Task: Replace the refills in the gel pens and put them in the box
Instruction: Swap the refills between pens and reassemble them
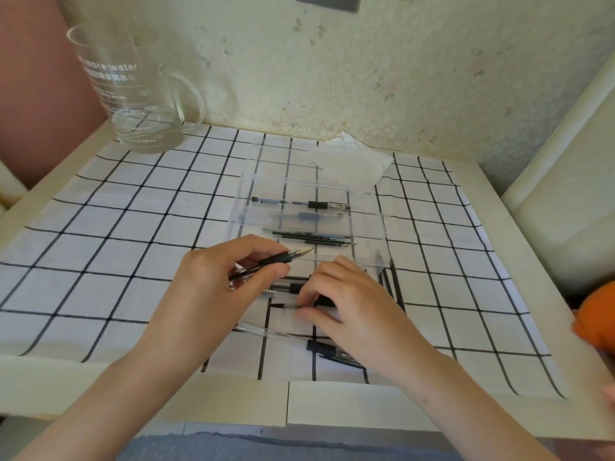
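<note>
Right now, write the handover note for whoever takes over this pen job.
Left hand: holds a black-grip pen, tip pointing up and right.
Right hand: fingertips down on the pens on the cloth; grip unclear.
Clear box beyond the hands: two pens inside.
Loose refills lie in the clear tray in front of it.
More pens lie under the right wrist.
Left: refill the rest, box them.

One jug [133, 94], two hands (bare) [213, 294]
</note>
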Demonstrator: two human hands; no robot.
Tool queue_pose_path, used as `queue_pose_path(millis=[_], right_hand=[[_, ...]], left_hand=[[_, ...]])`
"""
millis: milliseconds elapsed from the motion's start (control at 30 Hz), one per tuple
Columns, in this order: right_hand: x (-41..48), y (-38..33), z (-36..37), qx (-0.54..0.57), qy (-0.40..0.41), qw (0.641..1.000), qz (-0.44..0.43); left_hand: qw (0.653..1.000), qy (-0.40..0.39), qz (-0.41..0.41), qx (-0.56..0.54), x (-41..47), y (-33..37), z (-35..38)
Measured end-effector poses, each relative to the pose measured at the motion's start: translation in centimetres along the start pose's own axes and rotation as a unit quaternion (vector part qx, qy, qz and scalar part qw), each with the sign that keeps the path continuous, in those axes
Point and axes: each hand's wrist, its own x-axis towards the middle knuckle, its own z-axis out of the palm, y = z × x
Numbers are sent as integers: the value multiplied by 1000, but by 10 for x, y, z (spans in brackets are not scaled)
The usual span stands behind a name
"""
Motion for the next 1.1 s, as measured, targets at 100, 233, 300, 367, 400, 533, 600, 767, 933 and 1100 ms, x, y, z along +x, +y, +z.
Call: queue_pose_path(millis=[100,233,300,367,400,533,600,767,933,1100], right_hand=[[-3,4,-22,132,10,988,85],[-8,15,-47,262,44,955,131],[-8,17,-51,299,70,942,132],[-6,15,-50,324,91,932,135],[-5,13,-48,333,95,928,136],[0,8,-42,373,106,912,135],[1,5,-41,389,103,906,133],[1,0,-31,405,85,902,128],[1,-2,-22,415,104,896,124],[3,-2,-20,421,109,893,119]], left_hand=[[1000,1,-6,-7,-1,0,0],[1000,-2,-7,-12,-1,-1,0],[1000,-8,4,-3,-1,0,-1],[1000,-13,11,2,-1,1,0],[1000,-15,10,-1,-1,2,0],[1000,-19,10,-12,-2,4,2],[1000,-23,12,-11,-2,4,3],[1000,-29,8,-3,-3,1,6],[1000,-23,16,4,-6,-1,11],[1000,-11,25,-4,-9,1,15]])
